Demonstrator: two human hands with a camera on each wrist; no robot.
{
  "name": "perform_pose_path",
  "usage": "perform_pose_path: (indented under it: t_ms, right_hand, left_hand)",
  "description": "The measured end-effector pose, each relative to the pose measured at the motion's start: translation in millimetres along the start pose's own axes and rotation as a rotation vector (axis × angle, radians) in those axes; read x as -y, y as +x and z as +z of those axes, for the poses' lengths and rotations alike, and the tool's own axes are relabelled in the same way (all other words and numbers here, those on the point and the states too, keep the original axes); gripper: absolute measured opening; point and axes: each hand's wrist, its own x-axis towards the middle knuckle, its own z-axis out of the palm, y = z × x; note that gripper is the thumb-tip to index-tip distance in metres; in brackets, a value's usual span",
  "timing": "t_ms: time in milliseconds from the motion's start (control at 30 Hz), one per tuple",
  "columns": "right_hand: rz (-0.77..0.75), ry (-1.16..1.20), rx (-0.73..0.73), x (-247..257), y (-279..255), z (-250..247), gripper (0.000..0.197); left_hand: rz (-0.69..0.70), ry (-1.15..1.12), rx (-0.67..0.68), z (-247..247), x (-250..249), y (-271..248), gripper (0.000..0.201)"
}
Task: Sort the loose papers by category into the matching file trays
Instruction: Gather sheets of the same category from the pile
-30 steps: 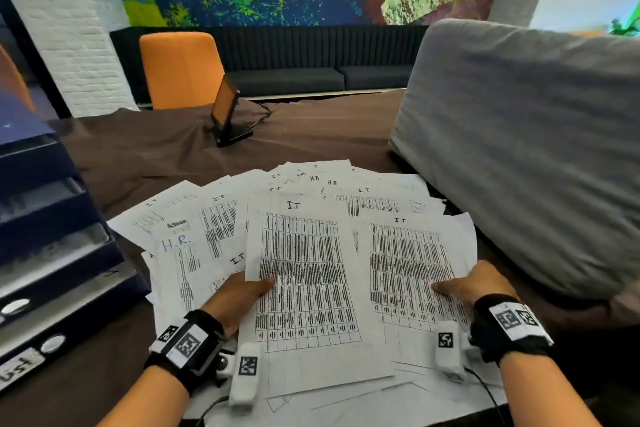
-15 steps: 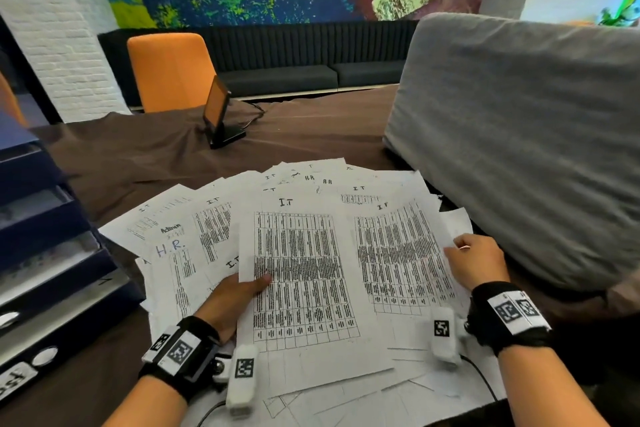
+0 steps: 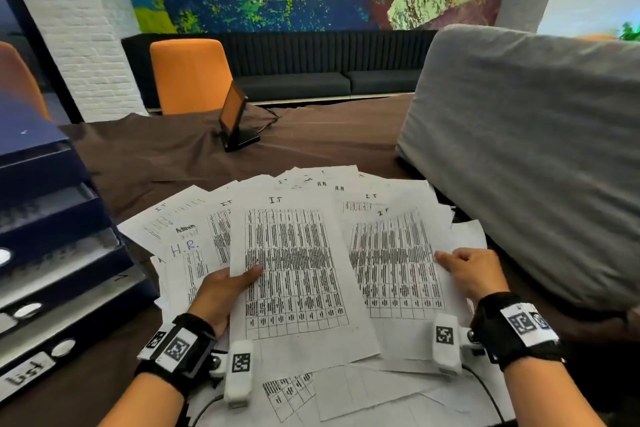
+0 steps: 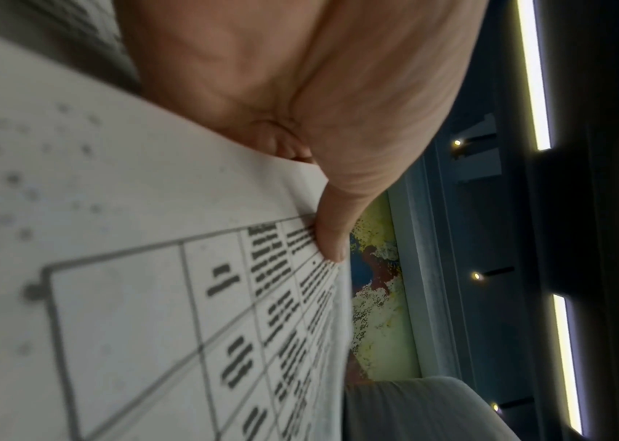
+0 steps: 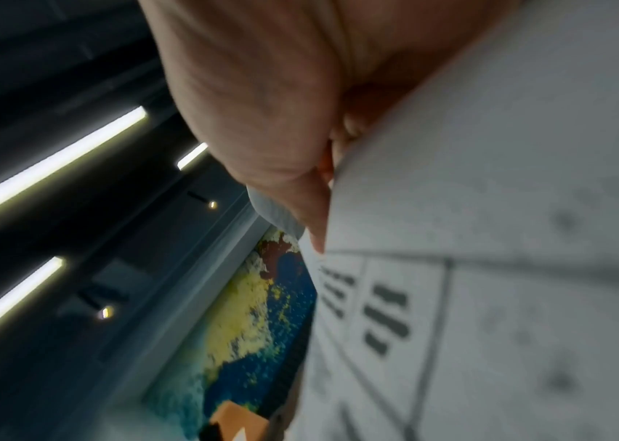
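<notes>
The left hand (image 3: pixel 221 291) pinches one I.T sheet (image 3: pixel 294 274), the right hand (image 3: pixel 474 274) pinches another I.T sheet (image 3: pixel 394 263), and the file trays (image 3: pixel 59 253) stand just left of the left hand, nearer it.

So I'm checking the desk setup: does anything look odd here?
Yes: a large grey cushion lies on the table beside the fanned loose papers, odd on a work desk. The papers overlap untidily, mixing I.T, H.R and Admin headings.
</notes>
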Motion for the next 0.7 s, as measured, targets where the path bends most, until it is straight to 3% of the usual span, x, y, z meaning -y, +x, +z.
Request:
perform_pose_path:
  t_ms: [100,167,200,233,300,400,567,700]
  right_hand:
    - [0.041,-0.200,0.052,-8,-1,5,0.052]
    - [0.058,-0.277,0.055,-14,-1,5,0.016]
    - [0.075,-0.301,0.054,-14,-3,4,0.015]
    - [0.084,-0.315,0.063,-16,-2,3,0.041]
    - [0.075,-0.317,0.068,-12,-5,0,0.062]
    - [0.101,-0.309,0.068,-14,-5,-2,0.064]
    - [0.141,-0.267,0.049,-15,-5,-2,0.049]
    - [0.135,-0.169,0.035,-16,-3,-1,0.056]
  left_hand:
    - [0.038,0.068,-0.045,-2,0,3,0.027]
    - [0.044,0.091,-0.050,-4,-1,6,0.020]
    - [0.042,0.091,-0.046,-4,-2,7,0.021]
    - [0.042,0.093,-0.049,-5,-2,9,0.022]
    - [0.038,0.090,-0.058,-5,0,12,0.023]
    - [0.034,0.101,-0.049,-3,3,13,0.023]
    - [0.023,0.112,-0.049,-2,4,11,0.019]
    - [0.016,0.101,-0.051,-2,8,15,0.023]
